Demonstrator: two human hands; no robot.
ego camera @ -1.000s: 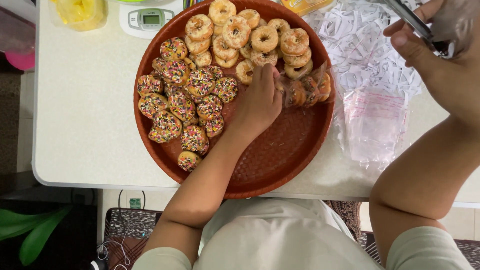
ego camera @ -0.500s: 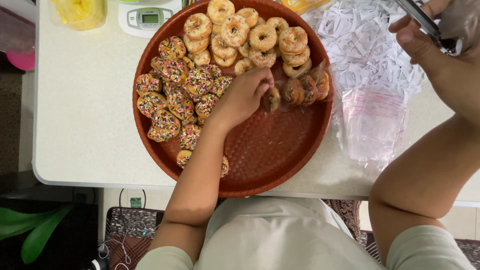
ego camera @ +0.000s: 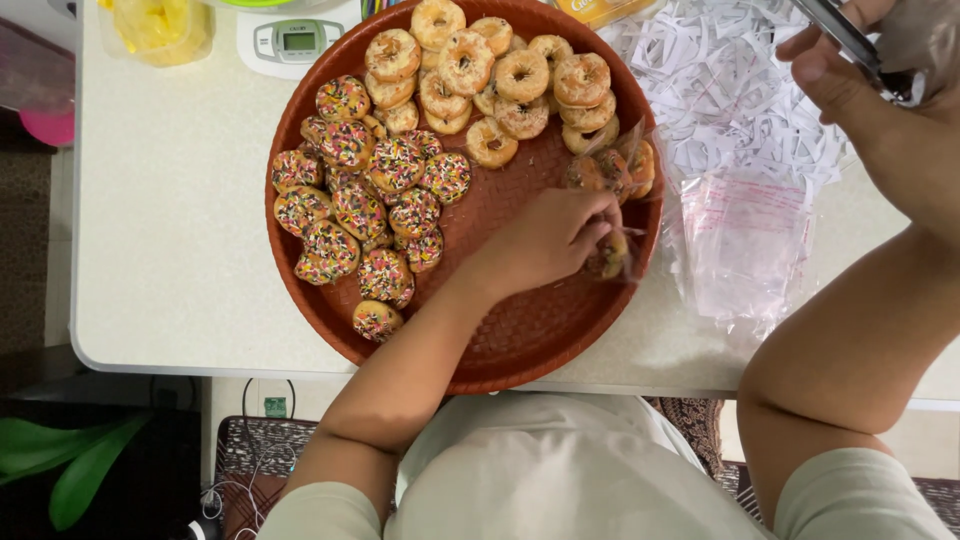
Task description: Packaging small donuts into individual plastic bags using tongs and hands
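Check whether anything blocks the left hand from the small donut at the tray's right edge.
Nothing visible does: the left hand already has its fingers on the small donut, beside a clear plastic bag of donuts on the tray.

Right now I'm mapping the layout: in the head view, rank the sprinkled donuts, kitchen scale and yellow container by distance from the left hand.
1. sprinkled donuts, on the tray just left of the left hand.
2. kitchen scale, top, beyond the tray.
3. yellow container, top left corner.

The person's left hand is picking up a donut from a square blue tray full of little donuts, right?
Not quite. The tray is round and reddish-brown, not square and blue, as the head view shows. The rest holds: the left hand grips a sprinkled donut over that tray of little donuts.
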